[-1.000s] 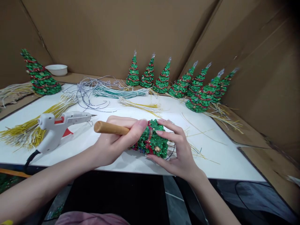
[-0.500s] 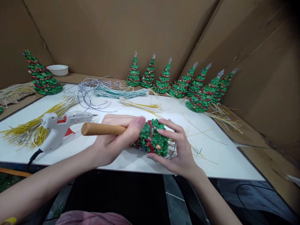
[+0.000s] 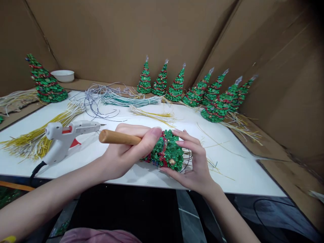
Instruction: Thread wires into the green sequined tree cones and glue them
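Note:
My left hand [image 3: 124, 153] grips a tool by its wooden handle [image 3: 118, 137], whose working end is hidden where it meets a small green glittery tree [image 3: 167, 152] with red trim. That tree lies on its side just above the white board [image 3: 106, 162]. My right hand [image 3: 196, 158] cups the tree from its right side, fingers spread over the top and thumb below, with thin wires trailing from the tree's base under my fingers.
A white glue gun [image 3: 68, 135] rests at left on yellow wire bundles [image 3: 37, 138]. Grey and green wire bundles [image 3: 121, 98] lie farther back. Several finished trees [image 3: 192, 91] line the cardboard wall, one more tree [image 3: 45, 81] and a white bowl [image 3: 62, 75] stand at far left.
The wooden handle slid left about half a second ago and has come back right toward the tree. Both hands and the tree have shifted slightly right.

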A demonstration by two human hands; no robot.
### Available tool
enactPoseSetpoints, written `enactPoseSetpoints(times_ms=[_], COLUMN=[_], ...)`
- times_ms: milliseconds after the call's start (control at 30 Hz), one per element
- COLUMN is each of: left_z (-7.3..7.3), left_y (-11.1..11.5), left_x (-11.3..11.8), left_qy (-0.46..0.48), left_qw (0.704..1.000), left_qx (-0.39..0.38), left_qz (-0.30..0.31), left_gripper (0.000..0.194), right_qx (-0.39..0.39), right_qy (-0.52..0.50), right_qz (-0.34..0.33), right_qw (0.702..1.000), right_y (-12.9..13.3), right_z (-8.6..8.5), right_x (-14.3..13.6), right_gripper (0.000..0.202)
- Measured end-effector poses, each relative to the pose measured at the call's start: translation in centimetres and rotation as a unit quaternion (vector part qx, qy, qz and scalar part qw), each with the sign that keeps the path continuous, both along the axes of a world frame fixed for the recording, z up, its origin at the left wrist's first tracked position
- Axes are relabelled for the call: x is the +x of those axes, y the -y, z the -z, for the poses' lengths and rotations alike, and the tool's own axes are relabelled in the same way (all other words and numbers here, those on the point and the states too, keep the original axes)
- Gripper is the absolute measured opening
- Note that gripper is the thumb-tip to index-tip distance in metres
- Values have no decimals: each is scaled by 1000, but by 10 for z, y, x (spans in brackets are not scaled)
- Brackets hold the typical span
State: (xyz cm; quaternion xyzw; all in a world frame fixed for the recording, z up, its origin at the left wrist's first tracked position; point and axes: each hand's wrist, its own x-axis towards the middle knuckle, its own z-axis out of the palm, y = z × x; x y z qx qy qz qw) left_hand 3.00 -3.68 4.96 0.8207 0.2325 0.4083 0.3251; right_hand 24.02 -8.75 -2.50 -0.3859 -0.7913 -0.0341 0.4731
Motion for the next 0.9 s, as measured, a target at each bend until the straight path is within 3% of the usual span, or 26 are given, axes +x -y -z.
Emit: enactPoseSetpoints(times_ms=[500, 767, 900], left_z=[5, -6, -3], left_y=[-3, 3, 0], left_x=[6, -3, -10], left_qy=[-5, 3, -7], left_qw=[1000, 1000, 999], left_qx=[2, -6, -15], left_qz=[29, -20, -41], left_gripper=[45, 48, 48], right_qx=[1, -2, -16], right_qy=[16, 18, 28], right_qz=[7, -10, -24], right_qw=[1000, 1000, 999], right_y=[0, 0, 6], right_z=[-1, 1, -1], right_x=[0, 0, 3], right_gripper=[68, 70, 69])
